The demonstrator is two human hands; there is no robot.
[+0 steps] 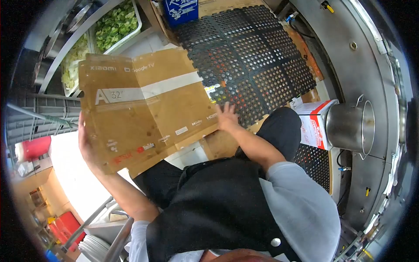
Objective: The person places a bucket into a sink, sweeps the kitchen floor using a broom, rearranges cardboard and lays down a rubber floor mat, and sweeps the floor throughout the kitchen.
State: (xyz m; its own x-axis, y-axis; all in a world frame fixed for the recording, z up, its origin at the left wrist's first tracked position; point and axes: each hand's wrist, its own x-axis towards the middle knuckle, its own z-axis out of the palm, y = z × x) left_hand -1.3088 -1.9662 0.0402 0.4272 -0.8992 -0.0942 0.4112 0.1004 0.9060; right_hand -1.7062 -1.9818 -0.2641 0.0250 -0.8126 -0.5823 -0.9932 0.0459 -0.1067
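Beside the left edge of the black perforated mat (257, 65), a flattened cardboard box (146, 109) printed with Google TV and a 32-inch mark is tilting above the floor, its right edge coming up to the mat's left edge; whether the mat is bearing any of its weight is not clear. The step in hand seems to be one of steadying this cardboard next to the mat, and the next move would probably be calling for support at both ends, since a crease is running down the middle and the sheet could be folding there. The left hand (83, 136) is apparently gripping the cardboard at its left edge, with most of its fingers lying out of sight. The right hand (227, 117) is resting wide open, fingers spreading beside the cardboard's right edge, over the mat's left edge; it is holding nothing visible, and I cannot tell whether the fingertips are pressing on the mat, the cardboard or both. Just right of that hand, the person's dark-clad knee (283, 124) is bending near the mat's near edge. Farther right, a steel pot (349, 129) is apparently standing on a white-and-red box (310, 131), while a blue container (181, 11) is standing at the mat's far left corner.
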